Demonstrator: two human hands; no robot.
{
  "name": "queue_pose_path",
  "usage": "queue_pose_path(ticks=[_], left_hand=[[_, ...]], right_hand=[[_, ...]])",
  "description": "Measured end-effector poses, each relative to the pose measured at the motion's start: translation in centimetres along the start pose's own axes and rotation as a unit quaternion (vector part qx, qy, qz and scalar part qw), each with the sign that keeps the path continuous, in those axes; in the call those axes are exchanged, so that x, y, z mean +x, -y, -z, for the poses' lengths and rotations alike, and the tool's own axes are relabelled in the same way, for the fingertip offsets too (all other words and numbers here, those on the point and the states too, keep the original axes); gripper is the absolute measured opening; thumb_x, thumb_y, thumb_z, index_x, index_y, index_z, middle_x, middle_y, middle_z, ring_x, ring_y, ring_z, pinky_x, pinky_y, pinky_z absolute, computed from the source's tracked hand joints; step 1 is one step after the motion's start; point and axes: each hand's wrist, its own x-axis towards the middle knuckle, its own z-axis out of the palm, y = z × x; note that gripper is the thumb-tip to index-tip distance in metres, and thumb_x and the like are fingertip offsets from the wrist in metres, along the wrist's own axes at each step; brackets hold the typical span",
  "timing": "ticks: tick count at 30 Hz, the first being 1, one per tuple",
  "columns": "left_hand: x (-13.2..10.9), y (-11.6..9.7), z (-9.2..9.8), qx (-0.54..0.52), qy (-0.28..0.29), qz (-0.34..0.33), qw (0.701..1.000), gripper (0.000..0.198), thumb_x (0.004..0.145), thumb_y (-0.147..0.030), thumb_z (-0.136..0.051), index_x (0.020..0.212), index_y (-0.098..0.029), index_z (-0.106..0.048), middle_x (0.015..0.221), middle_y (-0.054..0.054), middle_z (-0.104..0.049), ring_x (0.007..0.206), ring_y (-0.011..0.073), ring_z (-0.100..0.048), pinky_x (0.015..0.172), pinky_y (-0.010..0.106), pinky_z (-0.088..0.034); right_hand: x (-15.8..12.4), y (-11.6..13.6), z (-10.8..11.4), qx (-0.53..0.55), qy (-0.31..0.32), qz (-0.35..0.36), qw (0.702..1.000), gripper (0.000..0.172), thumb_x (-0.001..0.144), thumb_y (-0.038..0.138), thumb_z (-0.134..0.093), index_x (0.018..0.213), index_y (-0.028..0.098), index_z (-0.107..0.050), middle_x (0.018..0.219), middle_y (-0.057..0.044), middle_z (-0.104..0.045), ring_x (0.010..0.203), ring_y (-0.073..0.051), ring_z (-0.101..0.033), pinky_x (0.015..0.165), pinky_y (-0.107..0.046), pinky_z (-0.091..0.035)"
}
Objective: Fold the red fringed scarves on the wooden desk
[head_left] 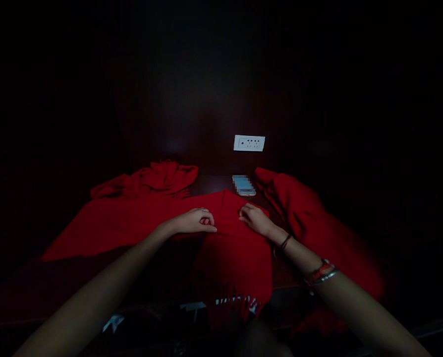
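Note:
A red fringed scarf (139, 218) lies spread across the dark tabletop, one part angled toward me with its fringe hanging over the front edge. My left hand (197, 220) rests on its near edge, fingers curled against the fabric and thumb pointing right; a ring shows on one finger. To the right, my right hand (254, 218) has its fingers closed at the folded corner area of the same scarf. Dim light hides how much cloth is between the fingers of either hand. A fold line runs through the cloth between the hands.
Crumpled red fabric with fringe (165, 178) lies at the back left. More red cloth (310, 218) drapes along the right side. A phone (244, 185) lies behind the scarf, below a white wall socket (249, 143). Dark surroundings hide much else.

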Motion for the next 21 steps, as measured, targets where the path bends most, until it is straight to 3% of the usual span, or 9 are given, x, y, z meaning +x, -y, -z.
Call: queue_pose_path(ticks=[3,6,10,12,14,16,18,20,21], left_hand=[[0.2,0.1,-0.3,-0.044,0.005,0.004,0.999,0.033,0.062,-0.049,-0.054,0.064,-0.016,-0.05,0.067,-0.003,-0.041,0.063,0.0097,-0.04,0.058,0.019,-0.033],[0.1,-0.7,-0.2,-0.095,-0.008,0.015,0.995,0.034,0.061,-0.049,-0.055,0.057,-0.016,-0.047,0.066,-0.002,-0.041,0.065,0.0104,-0.04,0.06,0.021,-0.033],[-1.2,-2.2,1.1,-0.264,0.056,0.097,0.958,0.031,0.066,-0.048,-0.049,0.063,-0.017,-0.052,0.064,-0.002,-0.048,0.06,0.0101,-0.044,0.057,0.021,-0.035],[-1.9,-2.3,2.0,-0.284,0.088,0.147,0.943,0.034,0.065,-0.05,-0.049,0.061,-0.017,-0.053,0.059,-0.002,-0.049,0.054,0.0092,-0.042,0.052,0.021,-0.033],[-2.0,-1.7,2.5,-0.221,0.093,0.181,0.954,0.04,0.065,-0.055,-0.047,0.058,-0.016,-0.055,0.052,-0.003,-0.047,0.05,0.0092,-0.041,0.05,0.022,-0.031],[-1.7,-0.8,2.4,-0.108,0.034,0.204,0.972,0.047,0.067,-0.058,-0.041,0.058,-0.015,-0.056,0.05,-0.002,-0.047,0.051,0.0108,-0.042,0.051,0.023,-0.032],[-1.0,0.2,1.6,0.003,-0.074,0.197,0.978,0.049,0.071,-0.058,-0.035,0.065,-0.014,-0.058,0.058,0.002,-0.052,0.059,0.0138,-0.047,0.057,0.025,-0.035],[-0.3,0.9,0.3,0.078,-0.144,0.165,0.973,0.049,0.074,-0.055,-0.033,0.083,-0.013,-0.058,0.082,0.008,-0.057,0.079,0.0176,-0.05,0.071,0.027,-0.036],[-0.1,1.1,-0.4,0.099,-0.146,0.148,0.973,0.051,0.074,-0.054,-0.033,0.095,-0.014,-0.055,0.098,0.01,-0.054,0.091,0.0196,-0.047,0.078,0.03,-0.034]], right_hand=[[0.5,0.2,0.2,0.003,-0.014,-0.016,1.0,0.011,0.076,0.018,-0.042,0.076,0.015,-0.052,0.083,-0.006,-0.052,0.078,-0.014,-0.047,0.07,-0.025,-0.036],[0.9,0.3,1.1,0.087,-0.058,-0.045,0.993,0.011,0.077,0.019,-0.041,0.071,0.015,-0.05,0.076,-0.004,-0.052,0.07,-0.012,-0.047,0.067,-0.023,-0.036],[1.1,0.2,2.3,0.184,-0.113,-0.087,0.973,0.013,0.078,0.024,-0.039,0.073,0.016,-0.048,0.071,-0.001,-0.052,0.067,-0.012,-0.047,0.065,-0.023,-0.037],[1.0,0.3,2.3,0.158,-0.076,-0.052,0.983,0.013,0.077,0.026,-0.041,0.074,0.016,-0.05,0.074,-0.002,-0.052,0.069,-0.012,-0.048,0.066,-0.024,-0.037],[0.7,0.4,2.1,0.101,-0.008,0.007,0.995,0.013,0.074,0.027,-0.047,0.076,0.016,-0.052,0.081,-0.004,-0.052,0.075,-0.013,-0.047,0.069,-0.026,-0.036],[0.6,0.6,1.8,0.067,0.039,0.05,0.996,0.015,0.074,0.029,-0.047,0.08,0.017,-0.054,0.086,-0.005,-0.052,0.08,-0.014,-0.047,0.072,-0.027,-0.036],[0.5,0.7,1.4,0.058,0.022,0.04,0.997,0.02,0.078,0.032,-0.042,0.086,0.018,-0.054,0.092,-0.006,-0.052,0.088,-0.015,-0.046,0.078,-0.028,-0.035],[0.5,0.6,0.9,0.044,-0.018,-0.007,0.999,0.028,0.08,0.036,-0.037,0.095,0.018,-0.053,0.103,-0.009,-0.049,0.098,-0.017,-0.043,0.083,-0.032,-0.033],[0.4,0.6,0.7,0.033,-0.024,-0.03,0.999,0.033,0.08,0.038,-0.036,0.101,0.018,-0.05,0.11,-0.01,-0.045,0.103,-0.019,-0.04,0.086,-0.036,-0.031]])
